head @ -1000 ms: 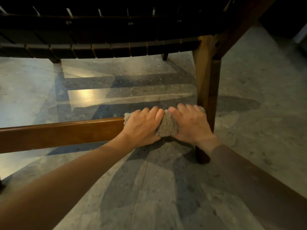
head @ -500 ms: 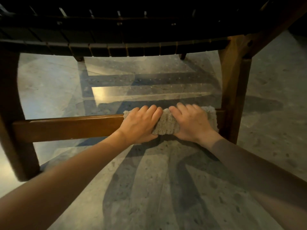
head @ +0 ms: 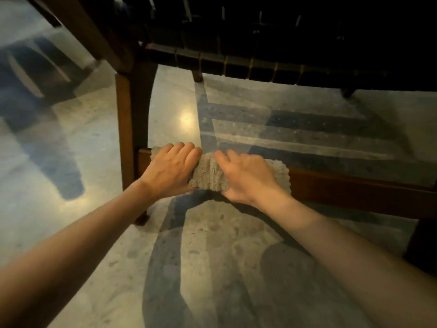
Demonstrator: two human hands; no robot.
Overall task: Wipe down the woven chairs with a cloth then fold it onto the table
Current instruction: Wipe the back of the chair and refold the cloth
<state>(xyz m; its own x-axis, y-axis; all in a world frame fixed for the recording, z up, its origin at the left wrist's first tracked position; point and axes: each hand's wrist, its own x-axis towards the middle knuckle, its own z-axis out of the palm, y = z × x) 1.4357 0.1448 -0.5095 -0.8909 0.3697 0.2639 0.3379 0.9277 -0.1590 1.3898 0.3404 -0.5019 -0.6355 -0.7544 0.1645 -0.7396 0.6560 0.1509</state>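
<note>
Moved: cloth slid along lower rail from its right end to its left end, by the leg.
Left hand and right hand curl fingers over cloth, gripping it round rail. Wiping underway; fold onto table not yet done, table unseen.

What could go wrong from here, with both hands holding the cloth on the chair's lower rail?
The left hand sits right beside the chair leg; a stroke toward it could knock the knuckles on it. The cloth is bunched between it and the right hand, so it may wipe the rail unevenly or slip from the grip.
</note>
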